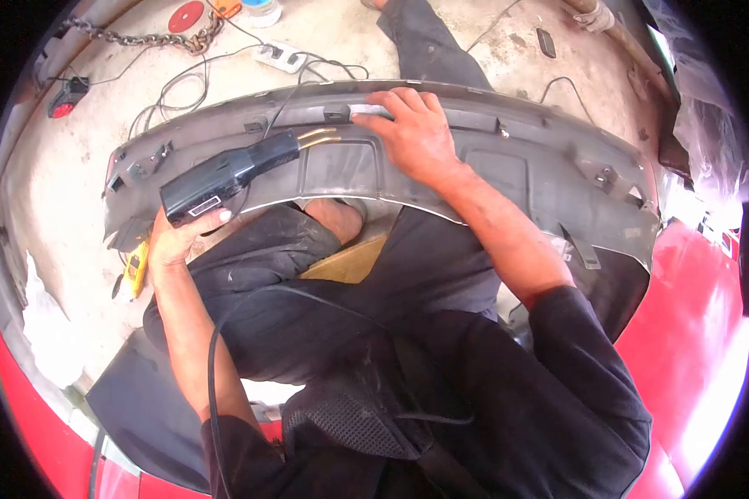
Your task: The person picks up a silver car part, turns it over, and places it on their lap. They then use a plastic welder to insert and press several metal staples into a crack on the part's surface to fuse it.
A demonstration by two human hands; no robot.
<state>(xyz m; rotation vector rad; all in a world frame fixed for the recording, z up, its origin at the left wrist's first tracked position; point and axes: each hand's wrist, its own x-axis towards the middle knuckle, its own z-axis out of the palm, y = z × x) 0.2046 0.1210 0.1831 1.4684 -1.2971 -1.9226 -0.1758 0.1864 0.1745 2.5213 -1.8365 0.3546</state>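
Note:
In my left hand is a black hot stapler, gripped by its body, with two brass prongs pointing right over the bumper. A car bumper, grey and inner side up, stretches across my legs. My right hand grips its raised ridge near the far edge, fingers curled over. A light grey strip shows between that thumb and the fingers. The prong tips are a short way left of my right thumb, above a moulded square panel. A black cord runs from the stapler's side across my lap.
A power strip with cables lies on the floor beyond the bumper. Further back are a heavy chain and a red disc. A yellow tool lies left of my left wrist. Another person's dark trouser leg extends in from the top.

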